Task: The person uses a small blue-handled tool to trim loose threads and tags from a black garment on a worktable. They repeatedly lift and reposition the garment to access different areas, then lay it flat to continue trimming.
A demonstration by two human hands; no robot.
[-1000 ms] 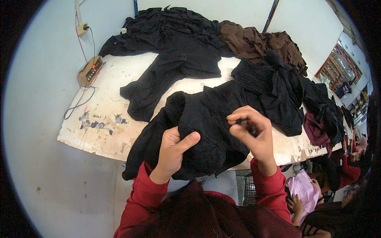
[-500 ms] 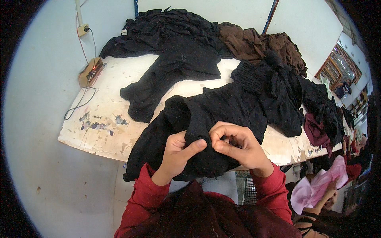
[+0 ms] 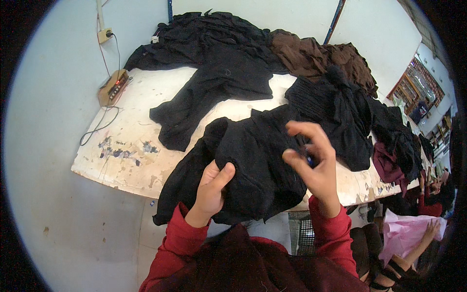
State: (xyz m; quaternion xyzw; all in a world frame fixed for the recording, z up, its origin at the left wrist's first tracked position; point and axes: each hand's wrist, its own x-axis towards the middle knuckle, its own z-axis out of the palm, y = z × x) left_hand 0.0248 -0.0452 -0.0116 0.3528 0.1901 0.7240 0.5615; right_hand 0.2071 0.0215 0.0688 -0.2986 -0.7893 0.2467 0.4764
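Note:
A black knit garment (image 3: 253,165) lies bunched at the table's near edge, its lower part hanging over. My left hand (image 3: 212,190) pinches a fold of it between thumb and fingers. To the right, my right hand (image 3: 316,163) is raised above the cloth, apart from the pinched fold. Its thumb and index finger are spread, while the other fingers curl round a small dark object (image 3: 310,159) with a blue glint. That object is mostly hidden and slightly blurred, so its kind cannot be made out.
More black garments (image 3: 209,44) are heaped at the back of the worn white table (image 3: 116,131), beside brown cloth (image 3: 301,51). A wired box (image 3: 113,88) stands at the left edge. Right, black pieces and maroon cloth (image 3: 388,160) lie; a person nearby holds pink cloth (image 3: 406,233).
My right hand has lifted away from the fold, up and to the right, its thumb and index finger parting. My left hand has shifted slightly left, keeping its pinch.

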